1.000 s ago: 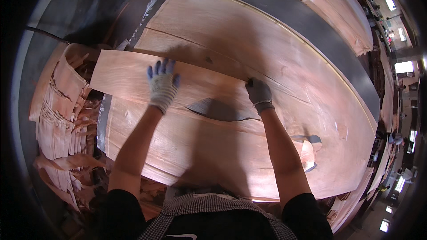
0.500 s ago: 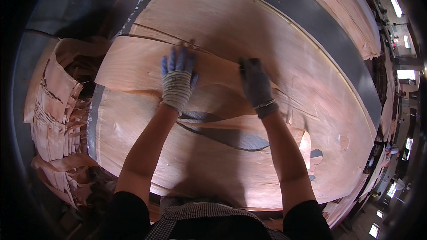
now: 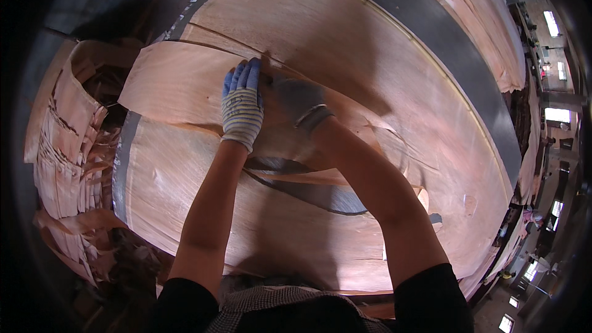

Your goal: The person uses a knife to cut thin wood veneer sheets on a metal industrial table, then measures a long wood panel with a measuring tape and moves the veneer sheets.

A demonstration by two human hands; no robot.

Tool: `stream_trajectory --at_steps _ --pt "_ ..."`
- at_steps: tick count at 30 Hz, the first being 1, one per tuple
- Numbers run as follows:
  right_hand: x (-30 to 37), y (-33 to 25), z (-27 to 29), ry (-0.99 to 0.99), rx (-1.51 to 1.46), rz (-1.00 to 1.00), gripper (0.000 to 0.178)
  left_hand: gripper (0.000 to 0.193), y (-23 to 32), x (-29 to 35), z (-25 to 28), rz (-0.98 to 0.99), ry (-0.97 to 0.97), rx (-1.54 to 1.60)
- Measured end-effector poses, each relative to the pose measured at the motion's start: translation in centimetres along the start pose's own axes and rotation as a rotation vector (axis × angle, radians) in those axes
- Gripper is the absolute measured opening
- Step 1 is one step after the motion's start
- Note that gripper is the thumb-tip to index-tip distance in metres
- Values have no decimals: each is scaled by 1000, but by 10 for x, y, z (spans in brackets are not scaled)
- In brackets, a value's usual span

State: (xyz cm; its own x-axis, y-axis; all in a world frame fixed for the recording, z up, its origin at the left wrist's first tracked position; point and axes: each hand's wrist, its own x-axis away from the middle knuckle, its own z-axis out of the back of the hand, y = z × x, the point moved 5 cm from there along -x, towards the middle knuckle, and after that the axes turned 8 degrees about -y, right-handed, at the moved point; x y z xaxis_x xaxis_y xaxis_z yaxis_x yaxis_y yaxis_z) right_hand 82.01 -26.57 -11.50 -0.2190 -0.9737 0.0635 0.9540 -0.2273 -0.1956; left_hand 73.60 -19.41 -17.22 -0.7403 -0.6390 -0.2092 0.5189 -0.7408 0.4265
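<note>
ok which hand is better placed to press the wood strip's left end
Left, I'd judge: the left hand lies flat over the wood strip, nearer that end. The right hand is farther right and blurred, its hold unclear.

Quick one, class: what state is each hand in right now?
Left hand: open, palm down over the wood veneer strip.
Right hand: blurred; whether its grip is open or closed cannot be told.
</note>
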Motion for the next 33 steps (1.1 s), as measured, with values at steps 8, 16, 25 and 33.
stream_trajectory --at_steps 8,16,25,33 --pt "71 74 -34 -412 130 114 22 68 14 3 1 19 -25 -73" --pt "125 128 0 -149 87 -62 17 76 12 0 -1 51 25 -50" --pt "-14 57 -42 -339 54 155 30 92 18 -2 1 103 -37 -38" --pt "137 102 -32 -192 42 -293 25 90 17 -4 1 62 -1 -72"
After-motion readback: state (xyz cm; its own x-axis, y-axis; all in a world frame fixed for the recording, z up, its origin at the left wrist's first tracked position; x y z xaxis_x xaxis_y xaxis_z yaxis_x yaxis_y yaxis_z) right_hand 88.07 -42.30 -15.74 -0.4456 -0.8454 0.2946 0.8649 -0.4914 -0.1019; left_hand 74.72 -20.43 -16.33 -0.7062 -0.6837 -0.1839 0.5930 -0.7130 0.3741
